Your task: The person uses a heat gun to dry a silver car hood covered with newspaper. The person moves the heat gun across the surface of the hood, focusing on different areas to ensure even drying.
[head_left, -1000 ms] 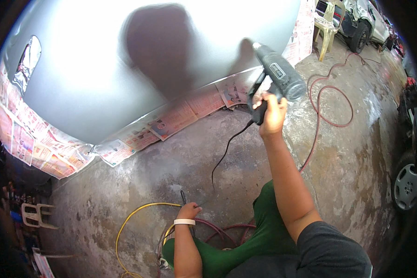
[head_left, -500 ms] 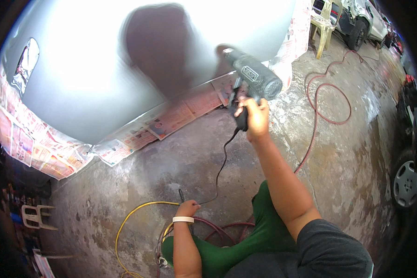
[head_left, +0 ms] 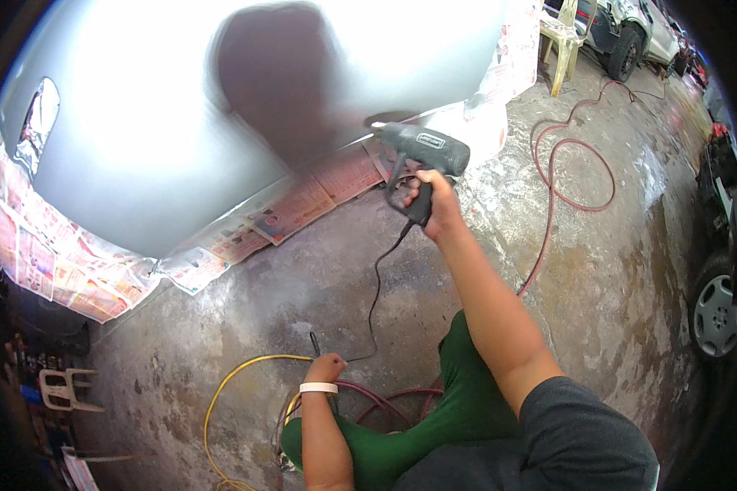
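Note:
My right hand is closed around the black handle of a heat gun. The gun's nozzle points left, close to the lower edge of a large silver-grey vehicle panel; a gap cannot be judged. Masking newspaper runs along that edge. From the handle's base a black power cord hangs down to my left hand, which is closed on it low over my green-clad leg. A yellow cord also reaches this hand; how they meet is hidden by the fingers.
A red hose loops over the stained concrete floor on the right, with more hose coiled by my legs. A plastic chair and a parked vehicle are at the far right. Another chair stands left; a wheel edges the right.
The heat gun has moved down and left and swung so its nozzle points more to the left, nearer the panel's lower edge. My left hand keeps its hold, almost still.

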`<state>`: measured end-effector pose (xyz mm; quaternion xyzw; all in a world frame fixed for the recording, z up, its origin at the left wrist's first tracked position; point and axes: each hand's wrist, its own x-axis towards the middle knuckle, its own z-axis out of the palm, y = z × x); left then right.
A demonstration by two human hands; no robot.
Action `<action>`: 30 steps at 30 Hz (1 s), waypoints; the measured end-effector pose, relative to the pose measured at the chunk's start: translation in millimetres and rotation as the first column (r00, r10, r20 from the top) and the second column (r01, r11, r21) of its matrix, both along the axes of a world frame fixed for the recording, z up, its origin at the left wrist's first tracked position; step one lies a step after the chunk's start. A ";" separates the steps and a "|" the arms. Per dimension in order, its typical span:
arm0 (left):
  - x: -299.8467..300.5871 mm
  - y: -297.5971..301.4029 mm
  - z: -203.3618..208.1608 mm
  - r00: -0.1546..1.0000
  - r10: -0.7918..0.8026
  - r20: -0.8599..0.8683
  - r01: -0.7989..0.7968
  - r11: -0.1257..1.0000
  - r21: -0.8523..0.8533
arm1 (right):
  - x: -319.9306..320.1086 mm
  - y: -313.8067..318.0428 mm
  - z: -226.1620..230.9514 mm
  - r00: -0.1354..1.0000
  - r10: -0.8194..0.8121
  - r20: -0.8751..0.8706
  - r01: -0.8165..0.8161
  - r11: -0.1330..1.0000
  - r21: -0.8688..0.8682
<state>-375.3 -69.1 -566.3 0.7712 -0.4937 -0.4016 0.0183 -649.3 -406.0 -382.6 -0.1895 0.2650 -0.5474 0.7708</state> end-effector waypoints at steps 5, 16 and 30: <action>0.7 2.7 -7.7 1.000 -0.016 0.025 0.017 0.999 -0.046 | -49.4 -48.7 -37.4 0.920 -0.275 0.280 0.272 0.961 0.050; -10.1 -10.7 7.9 0.999 -0.007 0.033 0.008 1.000 -0.019 | -101.7 -74.8 -60.9 0.752 -0.568 0.335 0.527 0.823 0.213; -7.2 -3.2 2.4 0.999 -0.010 0.048 0.013 0.998 -0.068 | -50.6 -61.6 -70.2 0.880 -0.355 0.315 0.292 0.929 0.229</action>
